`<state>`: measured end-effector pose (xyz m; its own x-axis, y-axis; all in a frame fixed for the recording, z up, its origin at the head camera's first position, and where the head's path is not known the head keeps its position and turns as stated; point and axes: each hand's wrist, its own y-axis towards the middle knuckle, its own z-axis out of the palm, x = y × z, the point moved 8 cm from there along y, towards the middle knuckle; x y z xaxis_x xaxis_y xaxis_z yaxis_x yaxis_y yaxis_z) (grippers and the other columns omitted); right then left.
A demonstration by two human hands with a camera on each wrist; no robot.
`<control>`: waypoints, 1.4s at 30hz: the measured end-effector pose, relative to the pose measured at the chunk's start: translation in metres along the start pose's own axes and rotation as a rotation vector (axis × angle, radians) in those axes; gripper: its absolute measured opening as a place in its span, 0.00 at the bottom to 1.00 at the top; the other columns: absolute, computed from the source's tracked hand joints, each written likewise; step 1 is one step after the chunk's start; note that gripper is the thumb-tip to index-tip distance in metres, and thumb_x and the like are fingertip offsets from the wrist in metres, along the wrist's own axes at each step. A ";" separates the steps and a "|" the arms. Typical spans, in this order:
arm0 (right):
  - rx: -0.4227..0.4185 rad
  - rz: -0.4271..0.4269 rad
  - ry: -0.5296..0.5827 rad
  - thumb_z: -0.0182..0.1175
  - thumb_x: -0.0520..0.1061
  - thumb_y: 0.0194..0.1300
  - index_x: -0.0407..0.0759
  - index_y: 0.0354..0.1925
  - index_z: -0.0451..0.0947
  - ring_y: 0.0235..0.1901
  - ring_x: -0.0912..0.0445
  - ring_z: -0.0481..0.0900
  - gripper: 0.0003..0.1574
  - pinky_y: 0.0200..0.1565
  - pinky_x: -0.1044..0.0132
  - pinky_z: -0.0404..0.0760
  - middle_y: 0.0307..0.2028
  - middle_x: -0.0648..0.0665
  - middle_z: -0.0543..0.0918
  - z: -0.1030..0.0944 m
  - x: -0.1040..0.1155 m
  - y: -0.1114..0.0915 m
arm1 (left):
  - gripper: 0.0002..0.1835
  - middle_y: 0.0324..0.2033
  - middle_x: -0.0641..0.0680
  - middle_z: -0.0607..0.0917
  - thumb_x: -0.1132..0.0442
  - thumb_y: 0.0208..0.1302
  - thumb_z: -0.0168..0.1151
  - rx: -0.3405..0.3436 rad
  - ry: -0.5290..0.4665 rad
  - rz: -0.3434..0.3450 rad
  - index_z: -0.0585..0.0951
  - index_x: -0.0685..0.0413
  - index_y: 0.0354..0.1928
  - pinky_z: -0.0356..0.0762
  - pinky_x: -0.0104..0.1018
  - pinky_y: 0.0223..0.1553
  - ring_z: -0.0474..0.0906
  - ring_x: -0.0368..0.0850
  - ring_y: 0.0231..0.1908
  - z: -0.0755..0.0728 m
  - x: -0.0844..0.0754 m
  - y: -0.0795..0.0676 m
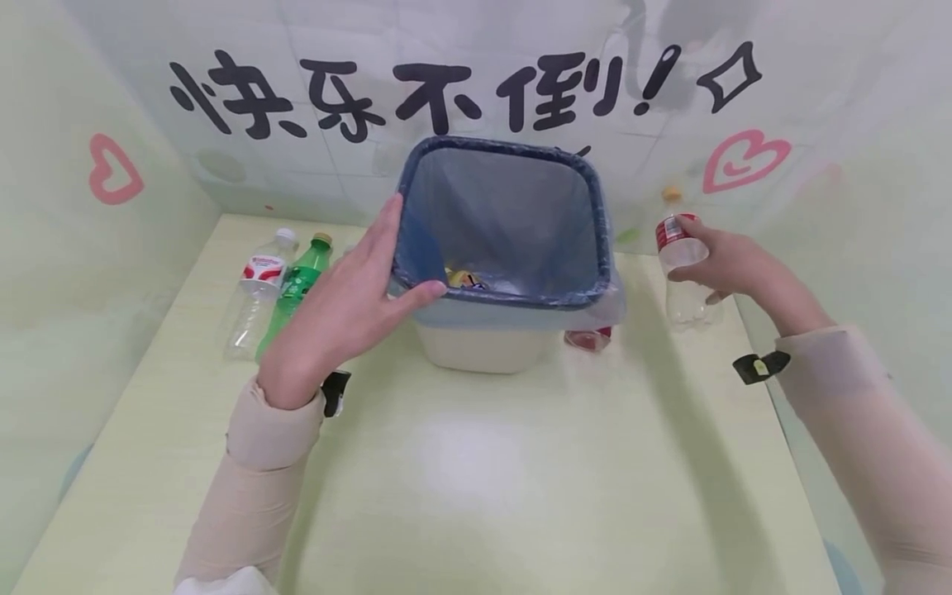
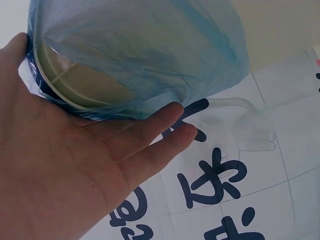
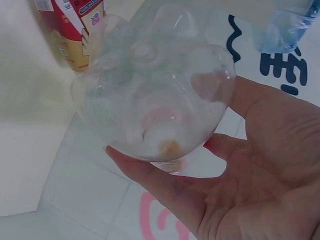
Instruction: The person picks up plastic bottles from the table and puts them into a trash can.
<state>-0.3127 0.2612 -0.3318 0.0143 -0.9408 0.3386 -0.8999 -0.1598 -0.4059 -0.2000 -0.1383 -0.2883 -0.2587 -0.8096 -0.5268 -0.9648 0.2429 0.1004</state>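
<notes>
A cream trash bin (image 1: 483, 351) stands on the table, lined with a translucent blue bag (image 1: 513, 207) folded over its rim. My left hand (image 1: 345, 297) rests against the bin's left side, thumb at the front corner of the rim. In the left wrist view that hand's fingers (image 2: 155, 155) lie fairly straight along the bag. To the right of the bin, my right hand (image 1: 725, 260) grips a clear plastic bottle (image 1: 687, 302) with a red label and an orange-yellow cap. The right wrist view shows the bottle's lobed base (image 3: 155, 100) facing the camera, between thumb and fingers.
Left of the bin, a clear bottle (image 1: 260, 277) and a green bottle (image 1: 305, 277) are partly behind my left arm. Some yellow wrapping (image 1: 463, 278) is in the bin. A red item (image 1: 589, 339) sits by its right side. A lettered wall (image 1: 335, 173) bounds the table's back.
</notes>
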 end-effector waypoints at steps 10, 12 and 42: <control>0.020 0.004 -0.102 0.60 0.63 0.55 0.63 0.70 0.31 0.27 0.48 0.80 0.60 0.43 0.44 0.72 0.61 0.24 0.53 -0.045 0.024 -0.016 | 0.51 0.68 0.41 0.36 0.31 0.56 0.46 -0.009 0.011 -0.002 0.26 0.38 0.68 0.50 0.52 0.63 0.41 0.46 0.68 -0.003 -0.002 -0.001; 0.027 0.000 -0.132 0.60 0.65 0.54 0.62 0.70 0.30 0.24 0.49 0.81 0.60 0.45 0.39 0.67 0.61 0.23 0.53 -0.057 0.029 -0.020 | 0.51 0.68 0.41 0.36 0.31 0.56 0.47 -0.015 0.011 0.000 0.27 0.38 0.68 0.49 0.51 0.63 0.40 0.44 0.68 -0.003 -0.003 0.000; -0.032 -0.136 -0.359 0.57 0.65 0.56 0.61 0.71 0.34 0.25 0.51 0.81 0.57 0.44 0.43 0.71 0.58 0.25 0.59 -0.083 0.140 -0.054 | 0.52 0.69 0.42 0.35 0.31 0.56 0.47 0.022 0.022 -0.003 0.26 0.39 0.68 0.48 0.51 0.64 0.38 0.44 0.68 0.003 -0.004 0.004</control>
<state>-0.2984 0.1632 -0.1919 0.2815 -0.9573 0.0663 -0.8922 -0.2866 -0.3492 -0.2025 -0.1322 -0.2886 -0.2574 -0.8218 -0.5083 -0.9643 0.2526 0.0800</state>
